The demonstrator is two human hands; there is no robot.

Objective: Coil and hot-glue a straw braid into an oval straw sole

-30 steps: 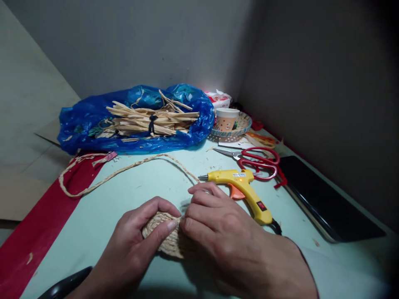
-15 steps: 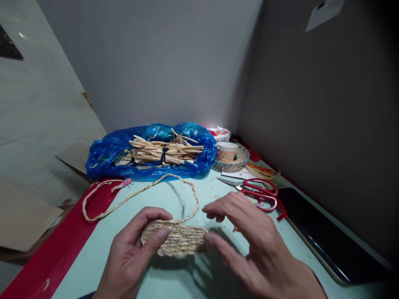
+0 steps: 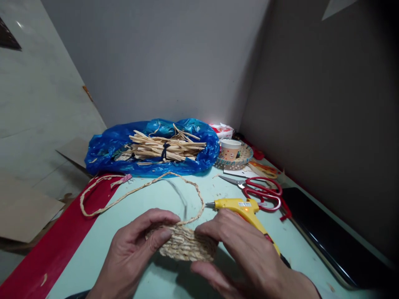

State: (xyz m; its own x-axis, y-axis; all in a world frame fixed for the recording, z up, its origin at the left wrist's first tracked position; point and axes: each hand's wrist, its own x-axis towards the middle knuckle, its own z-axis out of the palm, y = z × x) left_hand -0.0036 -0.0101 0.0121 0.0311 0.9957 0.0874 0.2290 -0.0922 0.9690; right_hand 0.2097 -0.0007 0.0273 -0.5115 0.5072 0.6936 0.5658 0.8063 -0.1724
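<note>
My left hand [image 3: 137, 245] pinches the left end of an oval coil of twisted straw rope [image 3: 183, 248], thumb on its near face and fingers behind. The right hand [image 3: 246, 253] is at the coil's other end, fingers over its top edge and thumb by its lower edge. From the top of the coil a loose tail of straw rope [image 3: 124, 193] loops away to the left. A pink binder clip [image 3: 126, 178] grips the tail's far end. Just beyond my right hand lies a yellow glue gun [image 3: 232, 204], its nozzle beside the rope and its handle partly covered.
Red-handled scissors [image 3: 262, 192] lie behind the glue gun, with a black flat device [image 3: 330, 236] at right. At the back, a blue plastic bag [image 3: 107, 149] holds a tied straw bundle [image 3: 152, 147]. A paper cup [image 3: 230, 151] stands in a woven basket [image 3: 247, 154].
My right hand has moved down and left from beside the coil onto its right end. The glue gun, mostly hidden before, now shows. The view has shifted slightly.
</note>
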